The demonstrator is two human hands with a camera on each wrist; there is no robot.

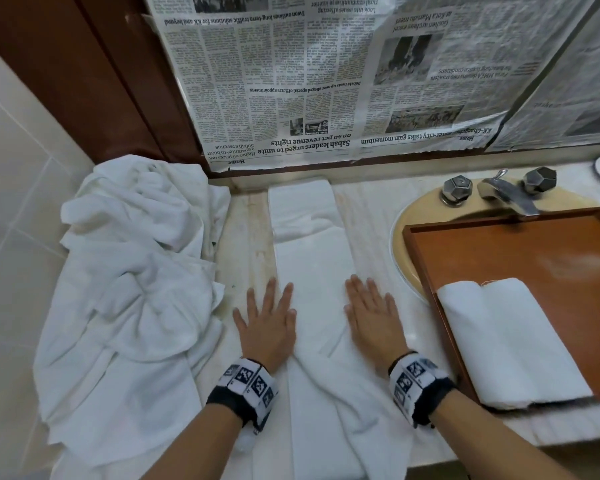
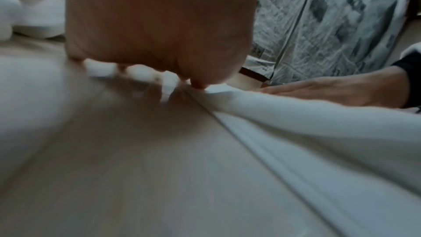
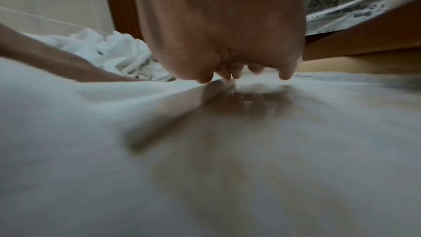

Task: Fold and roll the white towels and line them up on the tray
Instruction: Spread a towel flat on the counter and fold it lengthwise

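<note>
Both hands, left hand (image 1: pixel 269 322) and right hand (image 1: pixel 373 315), lie flat, fingers straight, flanking the folded towel (image 1: pixel 314 258).

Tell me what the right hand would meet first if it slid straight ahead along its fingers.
Probably nothing solid at first: the right hand lies flat on the folded towel, and its fingers point along the strip toward the newspaper-covered wall. Depth is uncertain.
</note>
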